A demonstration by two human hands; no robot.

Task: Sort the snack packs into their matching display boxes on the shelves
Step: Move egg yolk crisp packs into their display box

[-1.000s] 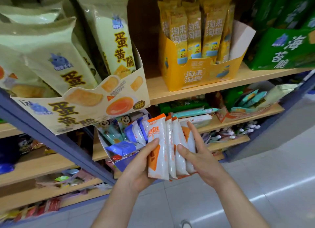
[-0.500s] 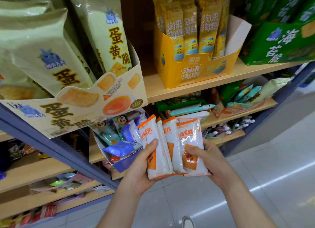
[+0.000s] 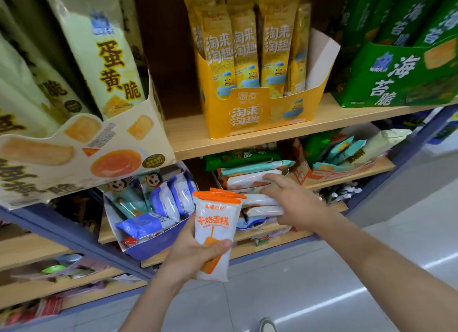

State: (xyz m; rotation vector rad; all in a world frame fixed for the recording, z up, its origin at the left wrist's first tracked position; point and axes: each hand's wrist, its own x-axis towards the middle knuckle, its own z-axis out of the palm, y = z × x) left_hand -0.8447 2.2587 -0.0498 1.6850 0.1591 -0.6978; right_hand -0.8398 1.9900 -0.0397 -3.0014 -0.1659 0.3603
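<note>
My left hand (image 3: 190, 254) grips a small stack of white snack packs with orange tops (image 3: 215, 222), held upright in front of the lower shelf. My right hand (image 3: 295, 202) reaches into that shelf, its fingers lying on more white and orange packs (image 3: 252, 180) piled in a box there. Whether the right hand grips a pack is hidden by its own back. To the left, a blue display box (image 3: 158, 245) holds blue and white packs (image 3: 171, 200).
The upper shelf (image 3: 247, 135) carries a cream cracker box (image 3: 81, 153), a yellow box of stick packs (image 3: 250, 116) and a green seaweed box (image 3: 396, 76). An orange box with teal packs (image 3: 332, 168) sits to the right. Grey floor lies below.
My right hand has let go of the fanned packs and moved forward into the lower shelf. The left hand now holds the stack alone, squared up and facing me.
</note>
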